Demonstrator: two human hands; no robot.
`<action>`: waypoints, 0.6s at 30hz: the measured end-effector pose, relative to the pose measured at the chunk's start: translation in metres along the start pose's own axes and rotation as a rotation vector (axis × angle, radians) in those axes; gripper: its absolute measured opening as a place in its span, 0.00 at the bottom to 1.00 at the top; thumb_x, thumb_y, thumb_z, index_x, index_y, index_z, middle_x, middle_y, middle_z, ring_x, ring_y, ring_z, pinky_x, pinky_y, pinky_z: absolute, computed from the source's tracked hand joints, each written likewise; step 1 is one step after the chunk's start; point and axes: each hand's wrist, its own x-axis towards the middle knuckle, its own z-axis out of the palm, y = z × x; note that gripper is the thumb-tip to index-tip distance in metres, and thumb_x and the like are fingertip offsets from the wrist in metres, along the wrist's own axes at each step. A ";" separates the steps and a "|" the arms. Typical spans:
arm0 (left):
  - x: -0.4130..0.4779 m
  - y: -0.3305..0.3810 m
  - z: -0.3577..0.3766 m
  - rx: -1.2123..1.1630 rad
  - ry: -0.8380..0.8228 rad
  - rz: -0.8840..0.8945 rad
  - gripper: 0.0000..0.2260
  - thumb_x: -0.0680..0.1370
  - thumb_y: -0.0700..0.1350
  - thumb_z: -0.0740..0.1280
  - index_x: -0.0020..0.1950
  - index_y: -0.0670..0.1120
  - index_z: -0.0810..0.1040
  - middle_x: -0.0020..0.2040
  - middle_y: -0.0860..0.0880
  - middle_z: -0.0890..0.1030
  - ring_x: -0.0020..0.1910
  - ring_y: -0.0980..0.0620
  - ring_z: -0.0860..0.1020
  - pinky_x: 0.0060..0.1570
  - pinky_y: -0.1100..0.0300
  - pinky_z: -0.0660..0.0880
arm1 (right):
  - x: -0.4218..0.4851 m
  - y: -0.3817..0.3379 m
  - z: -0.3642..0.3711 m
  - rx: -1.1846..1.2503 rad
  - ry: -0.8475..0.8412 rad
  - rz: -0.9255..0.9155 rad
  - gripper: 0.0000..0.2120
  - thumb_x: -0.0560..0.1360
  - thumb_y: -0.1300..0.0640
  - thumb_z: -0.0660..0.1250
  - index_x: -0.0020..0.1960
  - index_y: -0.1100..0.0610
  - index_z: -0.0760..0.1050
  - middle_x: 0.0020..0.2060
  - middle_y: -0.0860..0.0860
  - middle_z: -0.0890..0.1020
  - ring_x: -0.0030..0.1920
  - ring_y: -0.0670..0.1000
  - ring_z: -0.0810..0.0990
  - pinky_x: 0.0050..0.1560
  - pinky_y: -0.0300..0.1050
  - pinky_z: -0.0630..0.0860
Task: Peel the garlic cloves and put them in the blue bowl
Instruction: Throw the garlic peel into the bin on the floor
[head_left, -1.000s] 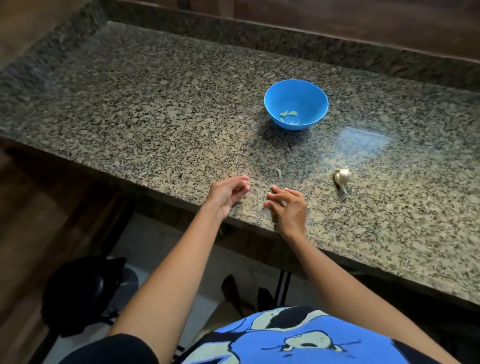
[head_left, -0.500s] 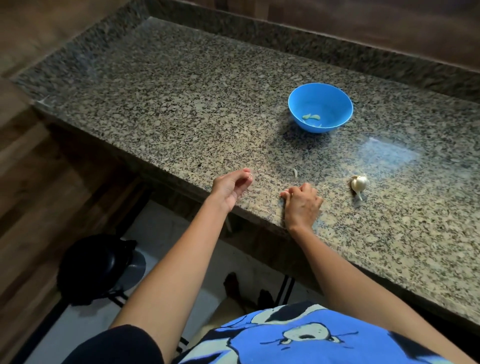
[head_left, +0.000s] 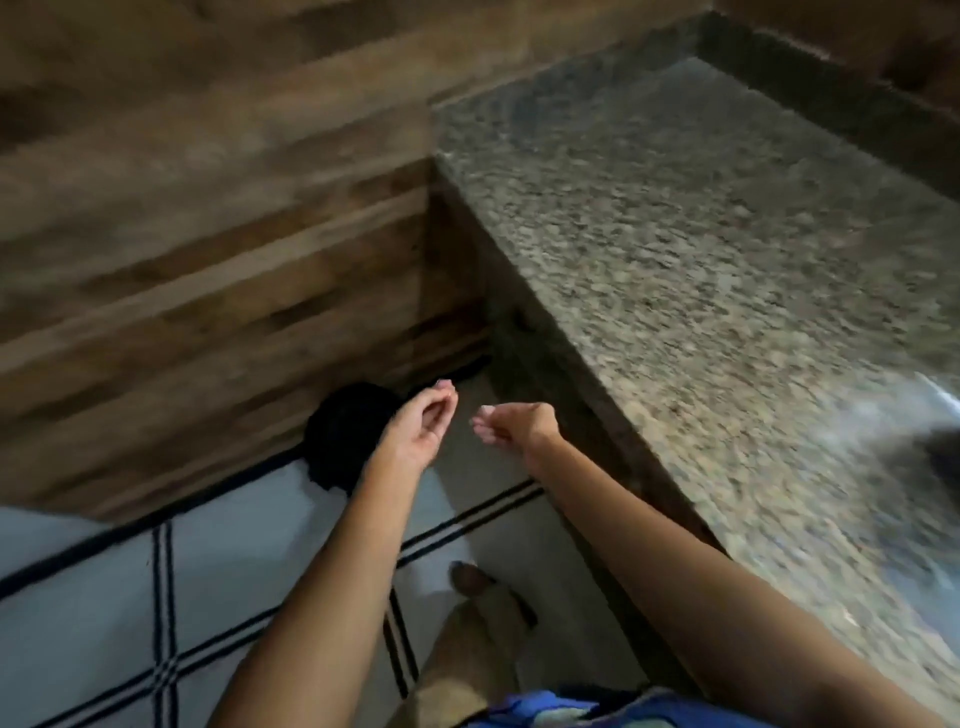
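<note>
Both hands have left the bench (head_left: 727, 260) and the view has swung left and down, so the granite top that filled the picture half a second ago now runs off toward 2 o'clock. The left hand (head_left: 418, 423) and right hand (head_left: 514, 423) hang side by side, close but apart, over the tiled floor (head_left: 93, 597). A black round object (head_left: 343, 436) sits just at 9 o'clock of the left hand. Half a second ago the right hand pressed on the bench edge and the left hovered beside it. Now each grip is drawn together, fingertips curled toward the thumb. The blur hides whether either pinches a scrap of skin or nothing at all, so I cannot tell. The blue bowl and the garlic bulb, both plain on the bench earlier, are out of view now, somewhere past 3 o'clock. A foot (head_left: 470, 579) shows at 6 o'clock of the hands. My judgement is that this is a side step, likely shedding peel away from the bench, not progress on the cloves. The bulb still waits, and the hands must return to the bench before more peeling.
</note>
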 end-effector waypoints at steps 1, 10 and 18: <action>0.012 0.018 -0.018 -0.034 0.047 0.027 0.07 0.77 0.31 0.60 0.42 0.36 0.75 0.28 0.45 0.81 0.41 0.51 0.77 0.36 0.64 0.79 | 0.017 0.003 0.024 -0.033 -0.034 0.051 0.09 0.77 0.69 0.57 0.42 0.67 0.74 0.32 0.59 0.80 0.26 0.49 0.79 0.27 0.37 0.76; 0.127 0.111 -0.096 -0.156 0.228 0.106 0.06 0.77 0.31 0.61 0.43 0.38 0.75 0.40 0.43 0.79 0.42 0.52 0.76 0.60 0.57 0.70 | 0.134 0.000 0.165 -0.272 -0.126 0.153 0.08 0.72 0.67 0.68 0.47 0.72 0.76 0.18 0.52 0.77 0.19 0.44 0.75 0.28 0.35 0.76; 0.183 0.130 -0.115 -0.282 0.293 0.091 0.03 0.76 0.31 0.63 0.44 0.36 0.75 0.42 0.43 0.78 0.42 0.52 0.77 0.53 0.58 0.72 | 0.219 0.025 0.205 -0.296 -0.144 0.254 0.07 0.77 0.65 0.61 0.53 0.68 0.73 0.23 0.52 0.80 0.26 0.47 0.80 0.32 0.36 0.79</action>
